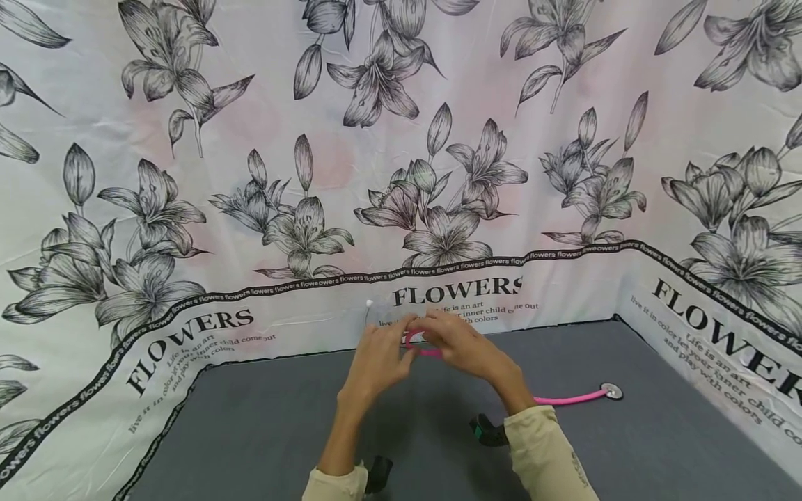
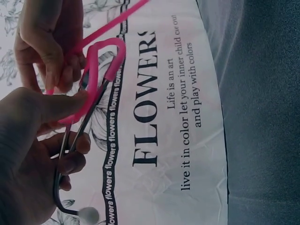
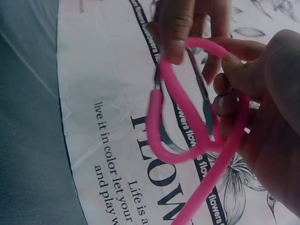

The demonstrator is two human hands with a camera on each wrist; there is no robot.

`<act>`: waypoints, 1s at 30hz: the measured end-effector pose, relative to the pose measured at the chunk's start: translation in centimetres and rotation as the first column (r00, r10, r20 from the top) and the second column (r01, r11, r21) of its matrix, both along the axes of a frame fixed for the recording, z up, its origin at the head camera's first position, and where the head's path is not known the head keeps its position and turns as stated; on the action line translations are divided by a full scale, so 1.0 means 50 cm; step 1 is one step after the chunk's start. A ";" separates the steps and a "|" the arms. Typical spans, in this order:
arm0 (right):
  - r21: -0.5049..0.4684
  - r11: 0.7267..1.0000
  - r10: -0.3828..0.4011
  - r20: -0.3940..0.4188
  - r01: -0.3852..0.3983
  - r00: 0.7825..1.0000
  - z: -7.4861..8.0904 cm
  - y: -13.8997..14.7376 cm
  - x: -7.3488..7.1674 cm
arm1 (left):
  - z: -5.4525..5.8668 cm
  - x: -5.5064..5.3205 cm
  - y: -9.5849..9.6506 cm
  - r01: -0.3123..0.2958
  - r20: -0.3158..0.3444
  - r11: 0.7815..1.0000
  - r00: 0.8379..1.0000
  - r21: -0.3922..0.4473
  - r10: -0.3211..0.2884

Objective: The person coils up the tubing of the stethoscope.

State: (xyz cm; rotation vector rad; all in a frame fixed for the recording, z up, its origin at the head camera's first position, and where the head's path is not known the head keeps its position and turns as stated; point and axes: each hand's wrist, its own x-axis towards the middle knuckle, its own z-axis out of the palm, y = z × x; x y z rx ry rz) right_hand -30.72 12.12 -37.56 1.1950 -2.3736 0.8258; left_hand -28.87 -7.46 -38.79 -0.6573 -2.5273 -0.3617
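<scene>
Left hand [image 1: 376,362] pinches pink-tubed, metal-armed stethoscope [image 2: 93,68]; right hand [image 1: 462,346] pinches its looped tubing [image 3: 184,104]. Advisable: bend loosely, avoid kinks, steady metal arms.

**Smooth rubber, shiny metal, matt cloth**

The pink tubing [image 3: 185,104] looks like smooth rubber with a soft sheen. The ear tubes [image 2: 56,185] are polished metal; the white ear tip [image 2: 89,216], at seven o'clock in the left wrist view, looks smooth. At four o'clock in the head view, the chest piece [image 1: 611,392] is shiny metal. The table [image 1: 269,424] has a matt, cloth-like top; the printed sheet [image 1: 370,156] is creased and faintly glossy. The sleeve [image 1: 546,452] at five o'clock is matt cloth.
</scene>
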 end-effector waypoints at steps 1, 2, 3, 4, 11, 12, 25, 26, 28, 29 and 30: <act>-0.011 1.000 0.002 0.022 -0.002 1.000 0.002 0.001 0.001 | 0.000 0.001 -0.002 -0.002 0.012 1.000 1.000 -0.002 0.002; -0.025 1.000 0.004 0.039 -0.003 0.999 0.003 0.003 0.001 | 0.000 0.001 -0.003 -0.002 0.025 1.000 1.000 -0.003 0.002; -0.044 0.999 0.003 0.054 0.000 0.999 0.005 0.004 0.002 | 0.001 0.001 -0.004 -0.002 0.037 1.000 0.999 -0.006 0.002; -0.064 0.998 0.002 0.067 0.002 0.998 0.006 0.005 0.003 | 0.001 0.002 -0.005 0.000 0.047 1.000 0.999 -0.006 0.001; -0.163 0.985 -0.058 -0.035 0.052 0.998 0.008 0.005 -0.004 | 0.006 0.001 -0.006 0.028 0.051 1.000 0.998 0.008 -0.029; -0.178 0.982 -0.069 -0.058 0.057 0.996 0.008 0.004 -0.005 | 0.007 0.000 -0.006 0.033 0.052 0.999 0.998 0.012 -0.033; -0.282 0.949 -0.121 0.077 0.138 0.990 -0.005 0.034 -0.024 | 0.026 0.004 -0.017 0.221 0.139 0.972 0.963 0.075 -0.230; -0.296 0.946 -0.106 0.108 0.134 0.988 -0.006 0.041 -0.025 | 0.030 0.006 -0.018 0.251 0.154 0.963 0.952 0.099 -0.264; -0.322 0.939 -0.064 0.176 0.118 0.982 -0.007 0.053 -0.027 | 0.038 0.009 -0.021 0.307 0.182 0.939 0.926 0.151 -0.332; -0.331 0.937 -0.045 0.201 0.111 0.978 -0.007 0.059 -0.028 | 0.041 0.010 -0.022 0.333 0.199 0.925 0.909 0.185 -0.367; -0.342 0.934 -0.022 0.228 0.102 0.973 -0.008 0.062 -0.029 | 0.043 0.009 -0.024 0.360 0.214 0.906 0.889 0.224 -0.406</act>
